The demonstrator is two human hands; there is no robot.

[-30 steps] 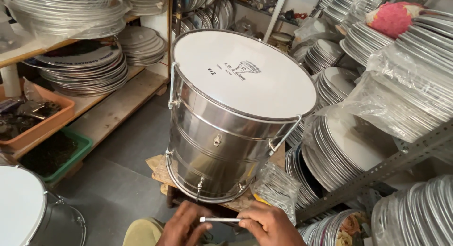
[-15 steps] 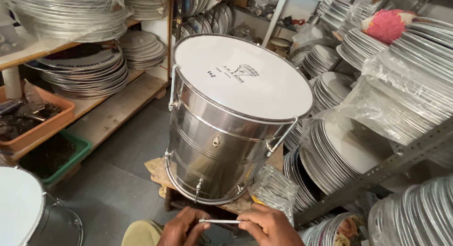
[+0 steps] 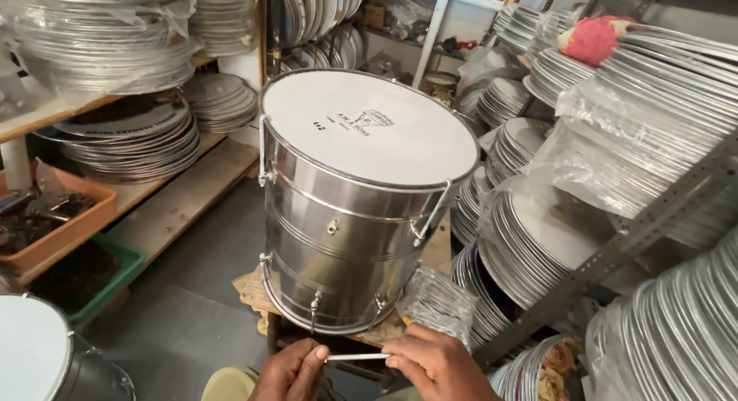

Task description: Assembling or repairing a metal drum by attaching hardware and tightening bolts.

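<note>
A thin metal rod (image 3: 357, 357) lies level at the near edge of the scene, held at both ends. The left hand (image 3: 290, 372) pinches its left end between fingertips, and the right hand (image 3: 438, 364) grips its right end in the same way, so both hands are closed on the rod. Just beyond the hands stands a shiny steel drum (image 3: 350, 239) with a white skin on top, tilted a little toward the person. It rests on a low wooden stool (image 3: 257, 293), and hooked tension rods run down its sides. A small clear plastic bag (image 3: 438, 305), holding what may be more metal parts, leans at the drum's near right foot, close to the right hand. To the right, stacks of drum rings and skins (image 3: 538, 239) fill a metal rack. On the left, a wooden shelf (image 3: 181, 201) carries more stacked rings, with an orange tray (image 3: 73, 224) and a green tray (image 3: 115, 274) nearer. A second white-topped drum (image 3: 38, 355) shows at the near left corner.
</note>
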